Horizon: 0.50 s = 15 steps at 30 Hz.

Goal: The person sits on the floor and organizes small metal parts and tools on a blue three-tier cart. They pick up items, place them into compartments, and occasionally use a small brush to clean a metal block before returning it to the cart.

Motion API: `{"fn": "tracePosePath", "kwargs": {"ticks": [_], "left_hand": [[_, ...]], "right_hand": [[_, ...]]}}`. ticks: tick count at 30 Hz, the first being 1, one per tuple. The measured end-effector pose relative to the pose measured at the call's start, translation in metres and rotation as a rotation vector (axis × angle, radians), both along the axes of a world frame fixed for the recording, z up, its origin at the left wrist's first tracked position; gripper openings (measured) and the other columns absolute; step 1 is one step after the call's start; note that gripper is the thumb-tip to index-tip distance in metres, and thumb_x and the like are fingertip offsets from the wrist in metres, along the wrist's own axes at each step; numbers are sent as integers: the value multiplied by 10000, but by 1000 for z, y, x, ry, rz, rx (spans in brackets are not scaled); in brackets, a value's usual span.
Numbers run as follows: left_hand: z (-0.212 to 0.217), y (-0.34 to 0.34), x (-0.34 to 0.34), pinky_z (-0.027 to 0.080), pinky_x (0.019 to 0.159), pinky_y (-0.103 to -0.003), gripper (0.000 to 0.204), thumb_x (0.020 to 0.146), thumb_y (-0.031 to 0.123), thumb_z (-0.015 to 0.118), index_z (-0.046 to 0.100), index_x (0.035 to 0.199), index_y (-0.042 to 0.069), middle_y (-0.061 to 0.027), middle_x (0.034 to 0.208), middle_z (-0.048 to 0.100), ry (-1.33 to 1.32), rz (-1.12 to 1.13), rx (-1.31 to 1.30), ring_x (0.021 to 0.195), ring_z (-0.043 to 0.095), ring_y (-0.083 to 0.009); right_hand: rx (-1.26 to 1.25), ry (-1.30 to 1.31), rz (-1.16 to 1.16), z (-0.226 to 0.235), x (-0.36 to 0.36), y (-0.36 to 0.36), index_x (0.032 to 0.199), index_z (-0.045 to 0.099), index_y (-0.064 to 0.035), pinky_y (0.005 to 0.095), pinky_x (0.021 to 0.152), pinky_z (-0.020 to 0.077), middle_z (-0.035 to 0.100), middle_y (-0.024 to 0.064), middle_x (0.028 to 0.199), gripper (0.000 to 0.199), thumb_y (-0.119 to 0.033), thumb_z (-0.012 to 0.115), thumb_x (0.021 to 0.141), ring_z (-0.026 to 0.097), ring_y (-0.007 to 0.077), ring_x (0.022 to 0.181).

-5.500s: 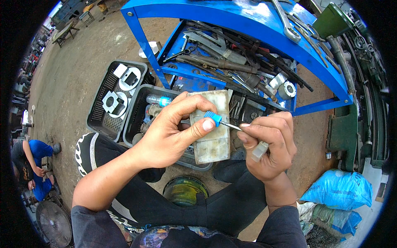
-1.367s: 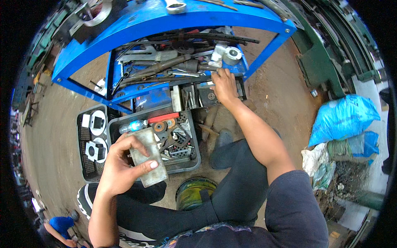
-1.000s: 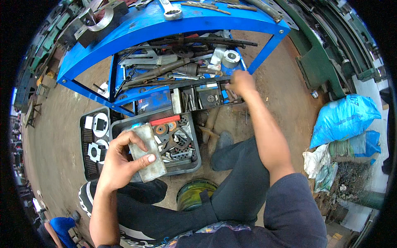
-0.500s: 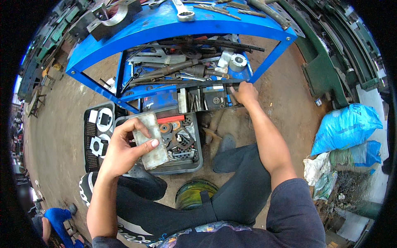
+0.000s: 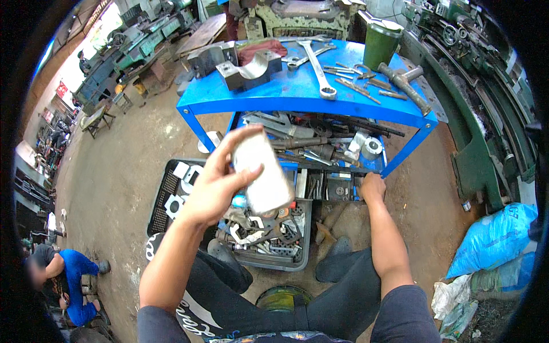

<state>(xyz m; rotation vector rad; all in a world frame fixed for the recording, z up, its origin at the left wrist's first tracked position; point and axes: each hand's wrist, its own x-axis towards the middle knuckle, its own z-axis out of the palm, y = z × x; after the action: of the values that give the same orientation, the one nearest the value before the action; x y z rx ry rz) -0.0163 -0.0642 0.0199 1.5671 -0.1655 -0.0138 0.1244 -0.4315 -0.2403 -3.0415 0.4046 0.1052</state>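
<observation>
My left hand (image 5: 214,186) grips a flat, pale rectangular case (image 5: 262,174), thumb across its face and fingers along its far edge. Motion blurs the case, which is held up in front of the blue workbench. Far to its right, my right hand (image 5: 373,187) is closed at the right end of a shallow drawer (image 5: 326,199) under the bench; its fingertips are partly hidden. Small tools and bits lie in the drawer's compartments. Below the case stands a grey bin (image 5: 303,251) of metal parts, discs and brackets.
On the bench top (image 5: 274,94) lie a large wrench (image 5: 317,68), a hammer (image 5: 406,86), drill bits and metal blocks. Its lower shelf holds bars and tools. A black crate (image 5: 163,197) stands left, a blue sack (image 5: 492,240) right. Another person (image 5: 74,280) sits far left.
My view has tilted up, showing more of the bench top. My left hand has raised the case away from the bin toward the bench. My right hand stays at the drawer's right end.
</observation>
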Motion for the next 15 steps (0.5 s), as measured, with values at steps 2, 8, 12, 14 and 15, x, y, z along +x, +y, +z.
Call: {"fn": "tracePosePath", "kwargs": {"ticks": [2, 8, 12, 14, 15], "left_hand": [[23, -10, 28, 533, 920, -319, 555, 944, 104, 719, 548, 1467, 177, -58, 1218, 626, -16, -2, -49, 1068, 625, -169], [65, -36, 161, 493, 641, -319, 500, 950, 171, 715, 560, 1425, 148, -75, 1164, 690, 20, 90, 309, 911, 655, -179], [54, -46, 217, 584, 784, -343, 501, 977, 111, 706, 547, 1452, 96, -107, 1203, 697, 48, 157, 486, 988, 698, -199], [47, -49, 232, 583, 805, -343, 497, 968, 119, 722, 561, 1435, 72, -116, 1211, 698, 3, 200, 521, 1008, 699, -214], [44, -50, 237, 570, 861, -352, 517, 927, 233, 744, 602, 1405, 95, -128, 1235, 704, -87, 226, 649, 1044, 704, -240]], "right_hand": [[35, 26, 8, 3, 3, 1, 1007, 781, -56, 459, 871, 603, 758, 189, 1095, 206, -231, 703, 930, 733, 372, 1049], [120, 210, -106, 34, 13, -1, 1148, 764, -62, 444, 960, 587, 719, 157, 1269, 287, -190, 726, 894, 693, 337, 1186], [175, 285, -145, 51, 12, -7, 1222, 741, -70, 451, 1005, 565, 683, 142, 1351, 354, -208, 730, 896, 662, 328, 1246], [191, 303, -134, 56, 11, -9, 1237, 734, -69, 454, 1015, 559, 674, 139, 1367, 364, -209, 723, 902, 655, 328, 1257], [197, 316, -127, 58, 11, -9, 1240, 731, -67, 455, 1018, 557, 671, 137, 1372, 365, -211, 719, 905, 653, 328, 1260]]}}
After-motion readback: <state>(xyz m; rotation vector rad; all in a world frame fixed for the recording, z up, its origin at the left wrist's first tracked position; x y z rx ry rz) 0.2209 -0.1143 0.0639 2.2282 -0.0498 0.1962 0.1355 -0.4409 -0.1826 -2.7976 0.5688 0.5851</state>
